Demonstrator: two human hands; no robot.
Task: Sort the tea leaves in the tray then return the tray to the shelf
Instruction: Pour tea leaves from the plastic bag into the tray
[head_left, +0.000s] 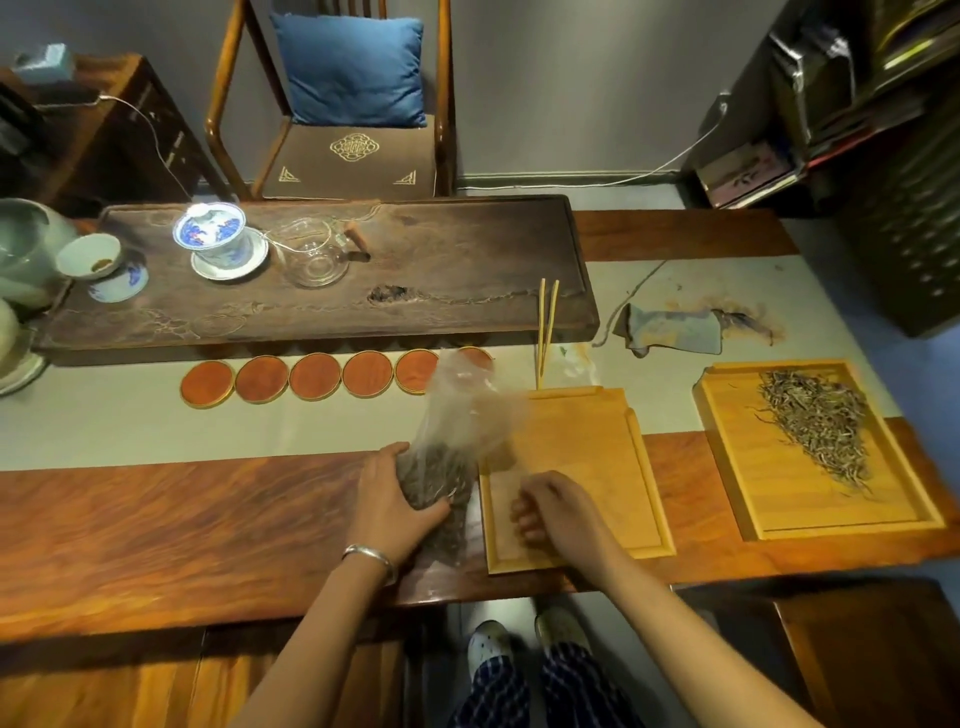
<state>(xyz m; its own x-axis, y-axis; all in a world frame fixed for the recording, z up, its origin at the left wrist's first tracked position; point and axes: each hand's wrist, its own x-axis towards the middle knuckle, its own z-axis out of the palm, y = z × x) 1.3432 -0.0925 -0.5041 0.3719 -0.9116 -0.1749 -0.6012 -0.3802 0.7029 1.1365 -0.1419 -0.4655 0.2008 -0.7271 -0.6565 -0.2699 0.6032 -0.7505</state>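
Note:
A clear plastic bag (457, 415) with dark tea leaves in its lower part lies on the wooden table, its top blurred. My left hand (395, 499) grips the bag's lower part. My right hand (556, 512) hovers with curled fingers over the near end of an empty light wooden tray (587, 447), just right of the bag; whether it pinches the bag's film I cannot tell. A second light wooden tray (779, 499) at the right carries a heap of pale tea leaves (815, 421).
A dark tea board (415, 301) with a blue-and-white lidded cup (213, 234) and a glass pitcher (311, 254) lies beyond. Several round orange coasters (311, 376), bamboo tongs (546, 327) and a cloth (670, 330) lie on the runner. A chair (343, 104) stands behind; shelves at right.

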